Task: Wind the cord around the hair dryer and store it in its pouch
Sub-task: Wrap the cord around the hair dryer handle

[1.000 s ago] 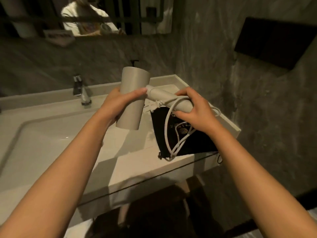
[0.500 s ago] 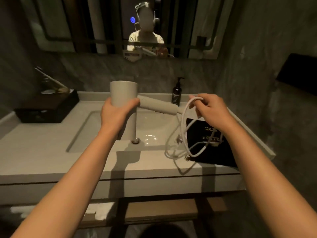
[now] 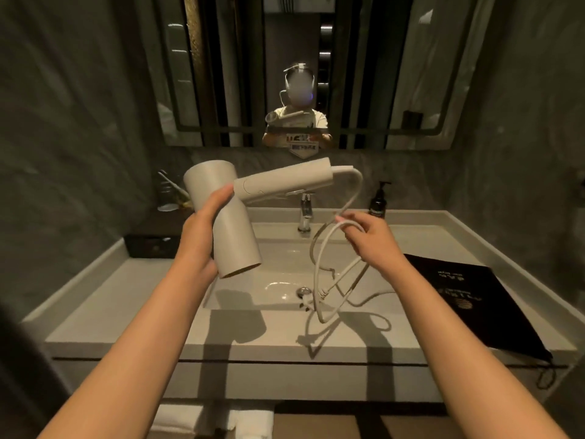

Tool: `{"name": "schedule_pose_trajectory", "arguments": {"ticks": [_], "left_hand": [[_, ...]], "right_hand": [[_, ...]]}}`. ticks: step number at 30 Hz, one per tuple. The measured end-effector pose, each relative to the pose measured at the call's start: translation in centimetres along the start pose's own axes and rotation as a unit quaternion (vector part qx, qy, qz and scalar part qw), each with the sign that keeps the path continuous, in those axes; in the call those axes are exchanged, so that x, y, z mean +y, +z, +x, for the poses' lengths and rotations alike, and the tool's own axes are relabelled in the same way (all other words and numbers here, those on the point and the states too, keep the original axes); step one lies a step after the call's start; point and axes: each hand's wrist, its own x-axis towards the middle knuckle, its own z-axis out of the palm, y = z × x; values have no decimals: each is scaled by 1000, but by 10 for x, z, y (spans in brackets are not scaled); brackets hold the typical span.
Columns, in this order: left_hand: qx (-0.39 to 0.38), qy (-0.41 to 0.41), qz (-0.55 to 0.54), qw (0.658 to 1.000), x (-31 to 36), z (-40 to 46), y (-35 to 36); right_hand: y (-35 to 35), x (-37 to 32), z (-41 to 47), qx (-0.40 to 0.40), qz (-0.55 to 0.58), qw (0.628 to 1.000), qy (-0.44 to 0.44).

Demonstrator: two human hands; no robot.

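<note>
left hand point(image 3: 202, 236): my fingers wrapped round the dryer point(image 3: 231, 229) barrel, holding it in the air above the sink point(image 3: 285, 270).
dryer: barrel tilted, open end down toward me; handle points up and right toward the mirror point(image 3: 411, 74).
right hand point(image 3: 370, 239): my fingers curled narrow round the cord point(image 3: 319, 267).
cord: leaves the handle end, bends down to my right hand, hangs in loose loops over the basin.
pouch point(image 3: 484, 308): black, flat on the counter point(image 3: 126, 312) at right, apart from both hands.
tap point(image 3: 305, 213): behind the basin.
bottle point(image 3: 378, 201): dark, right of tap.

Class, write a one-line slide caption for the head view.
Left hand holds the dryer over the sink; right hand loops its cord; pouch waits.
</note>
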Motion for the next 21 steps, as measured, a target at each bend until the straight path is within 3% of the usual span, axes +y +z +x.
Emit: {"name": "schedule_pose_trajectory", "arguments": {"ticks": [6,14,16,19,21], "left_hand": [[-46,-34,-93,994,19,1,-3],[12,9,-64,998,11,5,12],[60,45,-54,996,10,6,17],[127,138,11,982,11,12,20],[142,220,99,960,11,16,21]], "right_hand": [[41,-10,-17,-49,56,997,-16],[56,-8,-37,-247,160,955,23],[54,-8,-42,-243,104,964,26],[46,-10,-52,-165,-69,984,-1],[39,-14,-60,-118,-275,951,-80]]}}
